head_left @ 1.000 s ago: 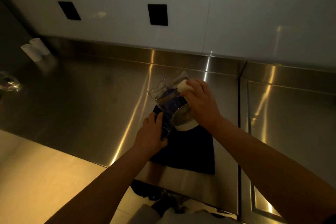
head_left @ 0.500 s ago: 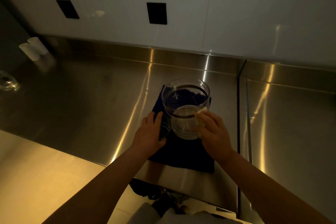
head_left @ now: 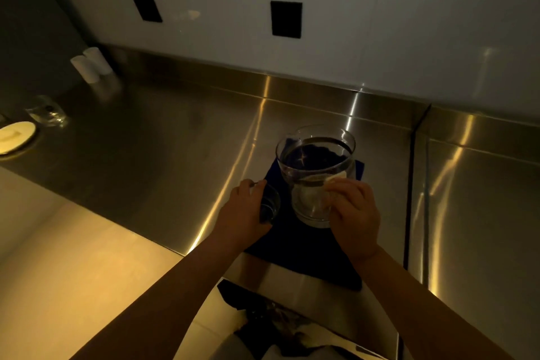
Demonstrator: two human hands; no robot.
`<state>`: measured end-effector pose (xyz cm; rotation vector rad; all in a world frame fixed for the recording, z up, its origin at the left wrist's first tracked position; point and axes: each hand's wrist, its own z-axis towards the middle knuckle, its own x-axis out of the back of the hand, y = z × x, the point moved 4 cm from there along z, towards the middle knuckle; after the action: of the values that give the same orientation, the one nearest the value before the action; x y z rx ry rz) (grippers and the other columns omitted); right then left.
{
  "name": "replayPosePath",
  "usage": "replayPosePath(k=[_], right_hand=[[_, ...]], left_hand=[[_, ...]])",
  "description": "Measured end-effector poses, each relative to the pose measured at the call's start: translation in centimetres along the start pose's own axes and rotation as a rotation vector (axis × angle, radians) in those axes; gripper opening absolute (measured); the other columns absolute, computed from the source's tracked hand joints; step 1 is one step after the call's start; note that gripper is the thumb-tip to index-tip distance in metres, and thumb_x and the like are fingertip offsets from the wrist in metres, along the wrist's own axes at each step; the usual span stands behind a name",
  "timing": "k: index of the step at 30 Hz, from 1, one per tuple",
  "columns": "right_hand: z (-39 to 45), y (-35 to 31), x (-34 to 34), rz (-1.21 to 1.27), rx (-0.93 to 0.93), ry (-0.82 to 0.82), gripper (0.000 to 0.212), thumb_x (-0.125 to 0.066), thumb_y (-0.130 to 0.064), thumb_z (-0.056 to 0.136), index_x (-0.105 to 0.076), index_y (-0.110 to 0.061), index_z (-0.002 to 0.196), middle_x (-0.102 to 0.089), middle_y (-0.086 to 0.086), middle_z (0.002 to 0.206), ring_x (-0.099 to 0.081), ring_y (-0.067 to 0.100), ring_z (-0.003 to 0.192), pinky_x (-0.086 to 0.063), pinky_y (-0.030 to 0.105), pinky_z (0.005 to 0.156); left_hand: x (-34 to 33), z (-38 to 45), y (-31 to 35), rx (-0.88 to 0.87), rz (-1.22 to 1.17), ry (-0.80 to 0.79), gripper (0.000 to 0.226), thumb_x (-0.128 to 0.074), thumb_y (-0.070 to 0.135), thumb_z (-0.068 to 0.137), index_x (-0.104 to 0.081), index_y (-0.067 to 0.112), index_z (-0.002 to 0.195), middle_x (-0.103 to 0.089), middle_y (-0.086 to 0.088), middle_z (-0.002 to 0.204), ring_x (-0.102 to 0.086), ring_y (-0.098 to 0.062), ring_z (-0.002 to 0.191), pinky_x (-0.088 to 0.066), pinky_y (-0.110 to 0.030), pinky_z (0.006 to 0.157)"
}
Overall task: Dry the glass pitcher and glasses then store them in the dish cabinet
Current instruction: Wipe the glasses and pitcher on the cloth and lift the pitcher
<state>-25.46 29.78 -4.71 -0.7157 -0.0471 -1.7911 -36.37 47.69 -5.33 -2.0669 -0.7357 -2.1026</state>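
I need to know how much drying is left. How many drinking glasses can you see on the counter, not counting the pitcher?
2. One small glass stands on the dark cloth under the left hand, beside the pitcher. Another glass sits far left on the counter. Others may be out of view.

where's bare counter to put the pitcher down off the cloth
Free: the steel counter left of the dark blue cloth, up to the small clear glass and white cylinders; also the steel panel right of the seam. Crowded: the cloth, holding the glass pitcher, short tumbler and both hands.
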Motion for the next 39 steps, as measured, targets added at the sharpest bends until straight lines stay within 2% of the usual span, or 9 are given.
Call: replayPosePath(k=[2,6,11,14,21,25,29,34,39], right_hand=[[1.0,-0.4,-0.4,0.014,-0.002,0.007,0.017,-0.061,-0.013,0.086,-0.072,-0.005,0.076,-0.070,0.010,0.092,-0.053,0.020,0.098,-0.040,0.013,0.087],[3.0,-1.9,-1.8,0.066,0.039,0.019,0.024,-0.058,-0.012,0.088,-0.071,-0.003,0.071,-0.070,0.010,0.089,-0.054,0.019,0.096,-0.037,0.009,0.091],[5.2,-6.3,-5.0,0.104,0.088,0.044,0.019,-0.061,-0.009,0.083,-0.070,-0.004,0.067,-0.070,0.008,0.086,-0.054,0.018,0.095,-0.045,0.015,0.080],[6.4,-9.7,-7.8,0.169,0.113,0.033,0.019,-0.061,-0.009,0.083,-0.070,-0.005,0.068,-0.070,0.008,0.086,-0.055,0.018,0.094,-0.046,0.015,0.082],[8.2,-19.0,-16.4,0.306,0.046,-0.021,0.019,-0.058,-0.011,0.085,-0.067,-0.005,0.069,-0.069,0.009,0.091,-0.056,0.018,0.096,-0.038,0.013,0.091],[9.1,-24.6,-21.7,0.329,0.026,-0.030,0.022,-0.056,-0.014,0.086,-0.067,-0.005,0.070,-0.068,0.010,0.092,-0.055,0.018,0.097,-0.041,0.014,0.088],[9.8,-29.8,-27.3,0.355,-0.005,-0.020,0.019,-0.055,-0.010,0.083,-0.066,-0.007,0.068,-0.068,0.010,0.088,-0.054,0.017,0.096,-0.040,0.012,0.088],[10.5,-35.5,-33.5,0.372,-0.051,-0.063,0.018,-0.054,-0.006,0.080,-0.067,-0.006,0.067,-0.068,0.008,0.089,-0.053,0.015,0.098,-0.042,0.012,0.087],[11.4,-38.7,-39.1,0.403,-0.043,-0.116,0.020,-0.048,-0.002,0.080,-0.066,-0.005,0.071,-0.069,0.009,0.091,-0.055,0.015,0.100,-0.049,0.022,0.082]], left_hand=[[0.7,-0.5,-1.2,0.032,-0.011,0.035,0.087,-0.071,0.043,0.076,-0.023,0.022,0.146,-0.029,-0.006,0.143,-0.034,-0.023,0.127,-0.043,-0.031,0.092],[1.8,-1.5,-4.1,0.117,-0.053,0.082,0.089,-0.071,0.047,0.075,-0.023,0.024,0.146,-0.025,-0.003,0.146,-0.032,-0.020,0.129,-0.044,-0.029,0.091],[3.6,-2.9,-8.2,0.182,-0.060,0.145,0.089,-0.070,0.052,0.074,-0.024,0.026,0.146,-0.029,-0.003,0.146,-0.032,-0.019,0.129,-0.043,-0.029,0.092],[4.9,-3.9,-11.4,0.214,-0.075,0.153,0.090,-0.072,0.050,0.073,-0.023,0.027,0.146,-0.029,-0.003,0.146,-0.032,-0.020,0.129,-0.040,-0.028,0.094],[8.9,-6.8,-21.8,0.283,-0.077,0.192,0.091,-0.072,0.052,0.073,-0.023,0.028,0.145,-0.029,0.000,0.148,-0.035,-0.018,0.131,-0.040,-0.025,0.099],[11.5,-7.9,-28.9,0.296,-0.050,0.176,0.092,-0.072,0.052,0.073,-0.021,0.028,0.146,-0.027,0.001,0.148,-0.036,-0.017,0.130,-0.043,-0.024,0.096],[13.9,-8.0,-36.0,0.291,-0.001,0.165,0.093,-0.072,0.052,0.072,-0.020,0.029,0.146,-0.028,0.001,0.147,-0.032,-0.019,0.132,-0.045,-0.030,0.099],[16.0,-7.9,-42.8,0.278,0.012,0.175,0.091,-0.072,0.050,0.073,-0.022,0.028,0.146,-0.029,0.000,0.146,-0.032,-0.018,0.131,-0.044,-0.025,0.096],[17.1,-6.8,-48.6,0.309,0.009,0.167,0.092,-0.073,0.047,0.073,-0.020,0.027,0.146,-0.029,-0.001,0.146,-0.031,-0.019,0.131,-0.043,-0.026,0.096]])
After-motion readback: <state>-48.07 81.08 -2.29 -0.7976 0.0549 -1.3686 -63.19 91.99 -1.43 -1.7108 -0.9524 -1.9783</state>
